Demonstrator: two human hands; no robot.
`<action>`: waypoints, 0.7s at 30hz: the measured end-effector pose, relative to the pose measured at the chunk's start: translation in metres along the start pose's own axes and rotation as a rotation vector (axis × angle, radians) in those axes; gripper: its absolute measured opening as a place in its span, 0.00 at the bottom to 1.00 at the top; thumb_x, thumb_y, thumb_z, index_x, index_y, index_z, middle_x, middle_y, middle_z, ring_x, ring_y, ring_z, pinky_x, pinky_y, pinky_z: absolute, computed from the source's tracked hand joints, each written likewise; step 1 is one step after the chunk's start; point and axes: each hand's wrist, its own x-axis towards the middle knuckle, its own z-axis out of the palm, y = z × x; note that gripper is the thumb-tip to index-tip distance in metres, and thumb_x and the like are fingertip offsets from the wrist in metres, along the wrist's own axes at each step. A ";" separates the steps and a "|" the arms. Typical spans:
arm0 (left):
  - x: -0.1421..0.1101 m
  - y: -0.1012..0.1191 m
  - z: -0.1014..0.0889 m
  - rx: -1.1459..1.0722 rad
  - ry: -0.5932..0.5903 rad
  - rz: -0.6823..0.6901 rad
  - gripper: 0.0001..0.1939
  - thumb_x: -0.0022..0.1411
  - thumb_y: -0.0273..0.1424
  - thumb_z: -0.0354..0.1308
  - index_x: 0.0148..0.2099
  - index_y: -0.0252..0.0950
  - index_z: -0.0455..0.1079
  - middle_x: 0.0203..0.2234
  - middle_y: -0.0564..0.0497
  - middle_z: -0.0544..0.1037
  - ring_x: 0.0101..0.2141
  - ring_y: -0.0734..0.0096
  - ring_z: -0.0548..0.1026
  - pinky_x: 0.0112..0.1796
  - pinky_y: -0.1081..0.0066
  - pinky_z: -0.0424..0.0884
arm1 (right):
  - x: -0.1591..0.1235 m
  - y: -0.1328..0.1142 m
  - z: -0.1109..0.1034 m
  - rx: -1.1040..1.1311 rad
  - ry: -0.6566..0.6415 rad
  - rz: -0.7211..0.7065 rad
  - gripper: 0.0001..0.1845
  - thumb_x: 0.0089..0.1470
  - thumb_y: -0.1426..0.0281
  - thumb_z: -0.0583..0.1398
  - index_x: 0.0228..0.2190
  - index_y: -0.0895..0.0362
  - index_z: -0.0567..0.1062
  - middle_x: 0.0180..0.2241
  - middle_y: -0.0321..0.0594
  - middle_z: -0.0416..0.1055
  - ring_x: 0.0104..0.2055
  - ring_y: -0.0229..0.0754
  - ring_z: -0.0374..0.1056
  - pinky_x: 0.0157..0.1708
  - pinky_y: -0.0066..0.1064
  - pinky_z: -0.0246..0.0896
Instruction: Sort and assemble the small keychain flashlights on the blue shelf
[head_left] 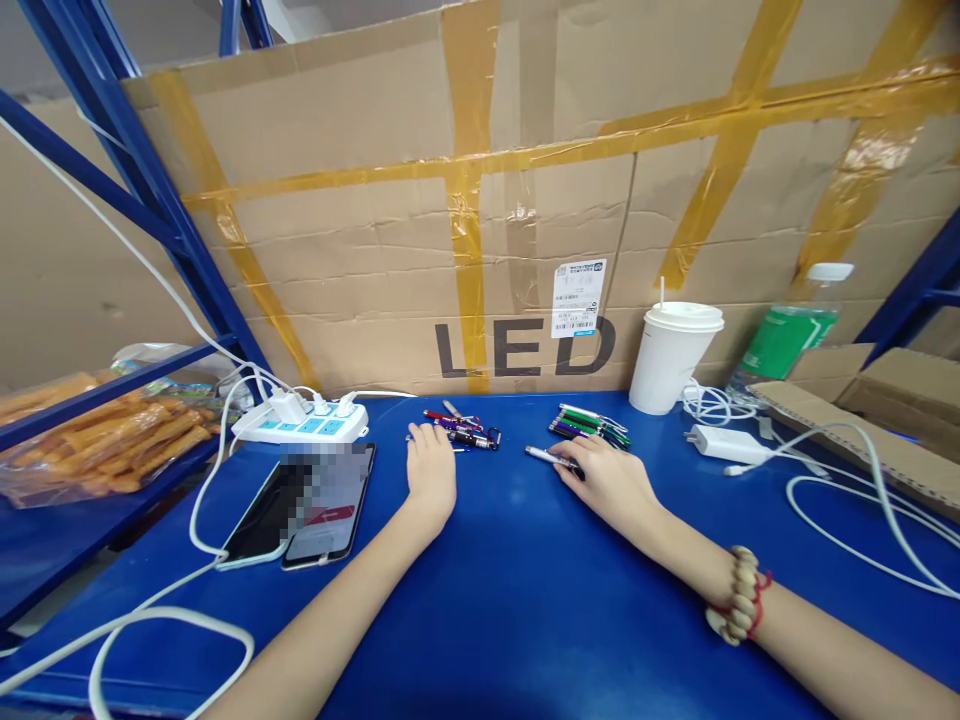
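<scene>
On the blue tabletop, my left hand (432, 475) lies palm down with its fingers stretched over the left edge of a small pile of metal pen-shaped sticks (471, 437), red, purple and black, some with clips. What is under those fingertips is hidden. My right hand (611, 482) is closed on the rear part of a silver pen-shaped stick (541, 455), whose tip points left toward the gap between the hands. Just beyond the right hand is a second bunch of such sticks (589, 424), in silver, green and purple, lying side by side.
Two phones (330, 510) lie at left before a white power strip (300, 422) with cables. At right stand a white paper cup (673, 360), a green-labelled bottle (791, 335), a charger (727, 443) and an open carton (885, 420). A large cardboard box (360, 270) forms the back.
</scene>
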 end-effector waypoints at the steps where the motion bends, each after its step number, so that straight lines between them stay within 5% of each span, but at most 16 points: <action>1: 0.001 -0.002 0.001 0.055 -0.014 -0.048 0.22 0.58 0.13 0.36 0.49 0.21 0.66 0.47 0.29 0.68 0.55 0.49 0.62 0.48 0.60 0.64 | 0.001 0.003 0.000 -0.019 0.013 0.005 0.09 0.54 0.71 0.55 0.36 0.52 0.75 0.37 0.38 0.75 0.41 0.42 0.68 0.28 0.27 0.58; 5: 0.004 -0.009 -0.002 0.155 -0.069 -0.101 0.22 0.59 0.14 0.36 0.47 0.24 0.68 0.46 0.31 0.70 0.53 0.48 0.65 0.44 0.62 0.66 | 0.003 0.013 0.002 -0.080 0.044 0.054 0.09 0.53 0.72 0.56 0.36 0.52 0.74 0.35 0.37 0.75 0.40 0.43 0.68 0.29 0.28 0.58; 13: -0.002 -0.002 -0.019 0.207 -0.142 0.018 0.22 0.60 0.16 0.38 0.51 0.28 0.67 0.47 0.35 0.69 0.49 0.53 0.66 0.46 0.60 0.63 | 0.003 0.016 0.004 -0.119 0.100 0.069 0.12 0.51 0.77 0.54 0.34 0.54 0.75 0.38 0.39 0.73 0.37 0.41 0.69 0.23 0.27 0.55; 21: -0.017 0.018 -0.021 -0.076 -0.206 0.352 0.13 0.63 0.24 0.45 0.47 0.32 0.66 0.45 0.40 0.70 0.47 0.57 0.67 0.44 0.61 0.63 | 0.001 0.004 0.004 0.197 0.143 -0.217 0.11 0.56 0.70 0.54 0.39 0.53 0.73 0.40 0.39 0.72 0.40 0.39 0.69 0.30 0.26 0.65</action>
